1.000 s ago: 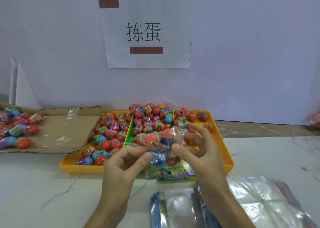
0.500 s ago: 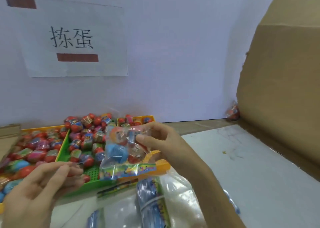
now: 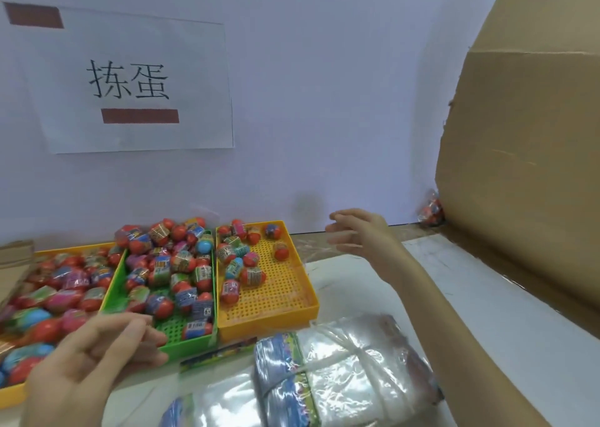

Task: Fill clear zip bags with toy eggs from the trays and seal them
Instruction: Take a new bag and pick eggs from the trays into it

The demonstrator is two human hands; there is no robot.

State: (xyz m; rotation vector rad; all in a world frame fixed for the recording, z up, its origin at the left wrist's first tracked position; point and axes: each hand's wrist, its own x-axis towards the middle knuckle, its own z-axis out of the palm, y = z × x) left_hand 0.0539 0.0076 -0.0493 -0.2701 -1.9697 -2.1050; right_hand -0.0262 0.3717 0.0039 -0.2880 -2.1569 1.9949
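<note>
One head-worn view — close above the table point(image 3: 487, 313), facing forward and down toward the wall point(image 3: 324, 102).

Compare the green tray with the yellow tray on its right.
The green tray is heaped with toy eggs, only its near end bare; the right yellow tray holds far fewer, bunched at its far left, most of its floor bare. Colour differs too. Both are rectangular with perforated floors, side by side.

— What do we count here?
— Three trays: left yellow tray point(image 3: 13, 395), green tray point(image 3: 188, 345), right yellow tray point(image 3: 269, 318).
— And the rest?
— Toy eggs point(image 3: 181, 259) heaped past our counting. One filled bag point(image 3: 430, 210) at the table's far edge, one paper sign point(image 3: 130, 82), and two hands: left hand point(image 3: 87, 361), right hand point(image 3: 363, 232).
</note>
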